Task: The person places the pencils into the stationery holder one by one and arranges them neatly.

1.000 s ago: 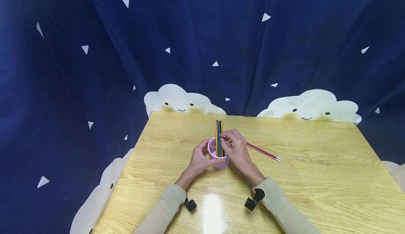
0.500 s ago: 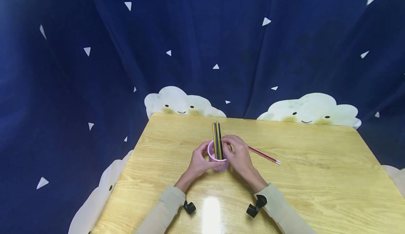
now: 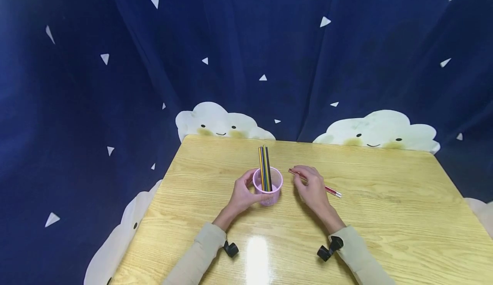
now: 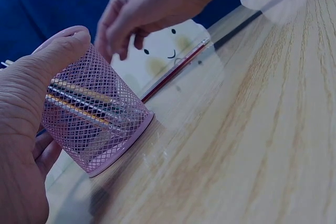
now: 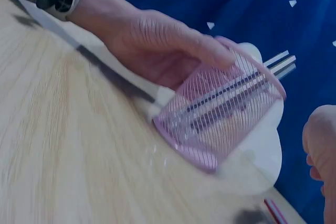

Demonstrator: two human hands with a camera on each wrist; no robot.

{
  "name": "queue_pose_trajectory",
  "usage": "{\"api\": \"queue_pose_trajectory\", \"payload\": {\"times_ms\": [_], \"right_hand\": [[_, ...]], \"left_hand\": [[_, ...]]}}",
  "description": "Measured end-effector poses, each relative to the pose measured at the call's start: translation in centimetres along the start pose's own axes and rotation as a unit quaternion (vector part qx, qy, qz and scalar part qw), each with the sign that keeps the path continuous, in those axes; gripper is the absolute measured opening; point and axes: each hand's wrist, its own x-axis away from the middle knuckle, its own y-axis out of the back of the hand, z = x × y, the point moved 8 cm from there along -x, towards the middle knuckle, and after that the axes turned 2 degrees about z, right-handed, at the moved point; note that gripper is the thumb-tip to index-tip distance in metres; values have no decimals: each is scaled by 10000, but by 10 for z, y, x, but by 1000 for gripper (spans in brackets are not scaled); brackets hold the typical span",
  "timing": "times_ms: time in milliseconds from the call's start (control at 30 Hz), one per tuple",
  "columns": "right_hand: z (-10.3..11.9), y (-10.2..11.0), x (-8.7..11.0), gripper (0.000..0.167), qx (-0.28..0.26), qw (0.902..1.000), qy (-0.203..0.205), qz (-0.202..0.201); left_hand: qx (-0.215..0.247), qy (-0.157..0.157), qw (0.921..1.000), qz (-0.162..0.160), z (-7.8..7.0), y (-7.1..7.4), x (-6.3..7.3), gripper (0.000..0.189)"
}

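My left hand (image 3: 243, 194) grips a pink mesh pencil cup (image 3: 272, 196), with the thumb over the near rim and the fingers around its left side. Several pencils (image 3: 265, 167), yellow, blue and dark, stand in the cup and lean against its wall. My right hand (image 3: 311, 187) is to the right of the cup, its fingers loosely bent and nothing seen between them. Below it a red pencil (image 4: 181, 67) with a pale end lies on the table; whether a second one lies alongside, I cannot tell. The left wrist view shows a gap between this hand and the pencil.
The light wooden table (image 3: 385, 216) runs to a dark blue curtain (image 3: 246, 41) with white triangles and cloud shapes. A bright glare spot (image 3: 258, 259) lies on the near part of the tabletop.
My right hand has left the pencils in the cup and moved right, over the red pencil. The pencils in the cup lean slightly left now. My left hand keeps its grip on the cup.
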Motion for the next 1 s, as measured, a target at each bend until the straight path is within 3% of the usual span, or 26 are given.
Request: {"api": "queue_pose_trajectory", "payload": {"times_ms": [200,533,1000], "right_hand": [[-17,-3,12,25,645,9966,-76,511],[-31,-10,30,36,1459,9797,-8,1374],[-30,-20,34,25,1583,9758,39,1510]], "left_hand": [[26,60,10000,12,2,0,0,82],[53,117,9999,37,2,1,0,82],[68,227,9995,195,1,1,0,83]]}}
